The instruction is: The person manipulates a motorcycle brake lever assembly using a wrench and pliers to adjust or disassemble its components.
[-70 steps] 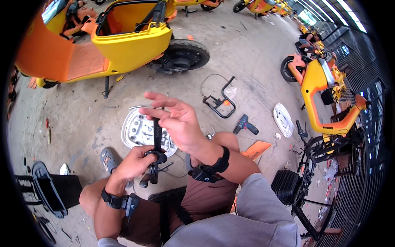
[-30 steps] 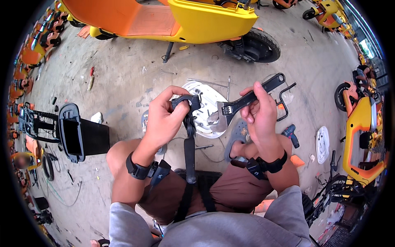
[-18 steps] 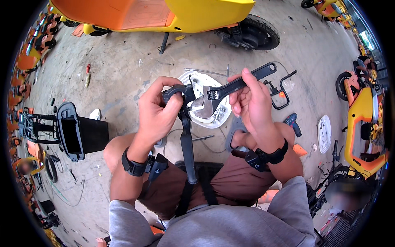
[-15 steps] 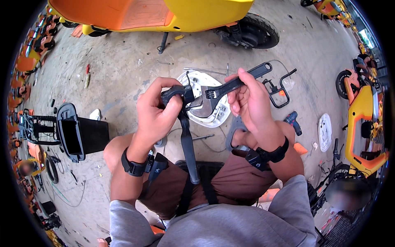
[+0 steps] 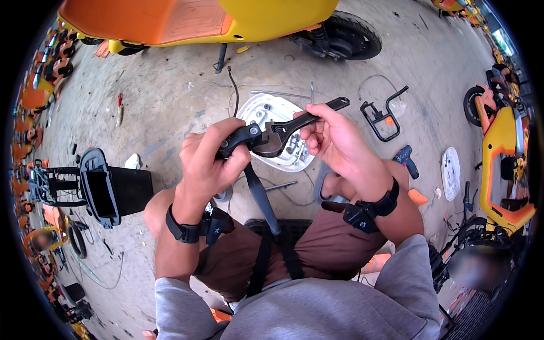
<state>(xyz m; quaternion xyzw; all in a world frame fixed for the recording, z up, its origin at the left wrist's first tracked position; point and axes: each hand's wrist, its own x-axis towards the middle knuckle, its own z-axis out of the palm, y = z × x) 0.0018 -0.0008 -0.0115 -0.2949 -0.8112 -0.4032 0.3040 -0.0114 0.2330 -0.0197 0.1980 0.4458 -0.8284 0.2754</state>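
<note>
My left hand is closed around the clamp end of a black brake lever, whose long blade slants down toward my lap. Two bolt heads show on the clamp's face. A thin black cable sticks up beyond that hand. Pinched by the handle in my right hand is a dark adjustable wrench. Its jaws are at the right side of the clamp; whether they grip it I cannot tell. Beneath both hands, a white plastic cover lies on the floor with several bolts and small metal parts in it.
A yellow and orange scooter stands ahead. To the left lies a black bin-like box; to the right are a bent black tube frame, a power drill and another white cover. A long metal rod lies beyond the hands.
My left hand has turned the brake lever, so the clamp's bolted face shows and the cable points up. The wrench has shifted left and down, its jaws now seen more from the side.
</note>
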